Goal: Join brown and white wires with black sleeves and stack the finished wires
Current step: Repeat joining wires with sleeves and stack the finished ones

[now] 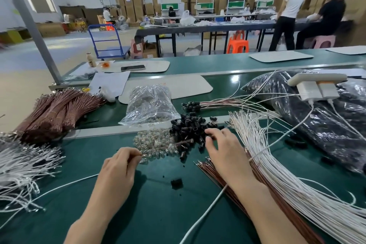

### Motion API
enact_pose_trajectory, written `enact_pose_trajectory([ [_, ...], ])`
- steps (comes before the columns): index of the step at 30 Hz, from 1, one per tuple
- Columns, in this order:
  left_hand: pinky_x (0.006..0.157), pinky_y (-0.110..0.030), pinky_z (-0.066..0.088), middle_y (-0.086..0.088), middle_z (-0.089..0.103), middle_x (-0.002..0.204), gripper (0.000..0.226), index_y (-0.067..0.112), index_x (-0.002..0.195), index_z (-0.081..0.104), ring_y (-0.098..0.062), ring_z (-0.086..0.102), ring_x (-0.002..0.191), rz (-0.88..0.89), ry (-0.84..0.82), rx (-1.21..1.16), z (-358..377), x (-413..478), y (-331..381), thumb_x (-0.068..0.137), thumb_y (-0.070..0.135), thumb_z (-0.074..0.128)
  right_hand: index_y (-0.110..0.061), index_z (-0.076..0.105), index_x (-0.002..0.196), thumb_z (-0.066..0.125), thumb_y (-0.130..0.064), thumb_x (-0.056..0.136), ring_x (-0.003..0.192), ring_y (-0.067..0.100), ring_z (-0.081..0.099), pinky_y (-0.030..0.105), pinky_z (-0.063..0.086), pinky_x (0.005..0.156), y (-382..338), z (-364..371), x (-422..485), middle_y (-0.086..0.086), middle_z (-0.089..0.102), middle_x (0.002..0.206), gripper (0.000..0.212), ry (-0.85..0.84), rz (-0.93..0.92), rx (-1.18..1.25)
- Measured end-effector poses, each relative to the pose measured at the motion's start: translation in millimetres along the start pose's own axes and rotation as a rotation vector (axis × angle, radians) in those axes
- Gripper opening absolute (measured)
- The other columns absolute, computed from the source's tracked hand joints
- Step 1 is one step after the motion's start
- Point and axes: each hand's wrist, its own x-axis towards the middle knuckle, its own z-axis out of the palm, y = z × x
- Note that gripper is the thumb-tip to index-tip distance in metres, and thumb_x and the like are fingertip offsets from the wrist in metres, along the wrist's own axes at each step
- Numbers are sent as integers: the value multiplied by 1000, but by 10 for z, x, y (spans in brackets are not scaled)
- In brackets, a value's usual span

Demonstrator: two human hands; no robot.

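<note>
Head view, left hand [118, 170]: thumb and fingers are closed in a pinch on one brown wire [184, 142]. Its free end points into the sleeve heap, I judge so that a sleeve can be slid on at once.
Right hand [223, 150]: the fingers are bent down among the black sleeves [188, 127], with thumb and forefinger close together. Whether a sleeve is already between them I cannot tell.
Black sleeves: a loose heap on the worktop [154, 210], just ahead of both hands, probably for a short reach.
Clear small parts [156, 143]: a second loose heap, touching the sleeves on their left side.
Loose white wires [277, 156] and loose brown wires [223, 180]: fanned out under and beside the right forearm with their ends toward the heaps, so one pulls out easily.
Finished wires [215, 103]: laid side by side behind the heaps, with the sleeved ends together at the left. This seems to be the stack.
Clear bag [148, 103]: lies behind the heaps and holds more of the clear small parts.
Dark bag [326, 125]: at the right, full of dark pieces. What they are I cannot tell.
Tied brown bundles [55, 113] and tied white bundles [23, 164]: at the left, well apart from the hands, likely a reserve.
</note>
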Motion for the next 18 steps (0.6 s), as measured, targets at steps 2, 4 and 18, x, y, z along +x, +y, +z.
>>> enact_pose_trajectory([
  [2,76,-31,42,29,60,90,13,49,95,47,-10,53,91,22,1,-42,4,-10,46,99,37,52,-40,65,118,48,-39,103,87,3,61,17,50,73,-81,-10,-41,-13,66,97,22,7,114,413],
  [4,70,-25,41,27,59,87,5,50,98,45,-2,51,88,60,-6,-71,19,-33,91,96,52,41,-33,72,110,53,-29,103,86,6,68,20,55,75,-209,-1,-70,-4,75,96,20,-84,312,1002],
  [18,60,-34,47,5,54,69,5,41,90,52,-18,53,65,178,67,-155,-47,-111,233,93,44,49,-13,80,97,65,-19,94,90,24,73,29,60,76,-230,27,-94,16,73,103,17,-132,641,1874],
])
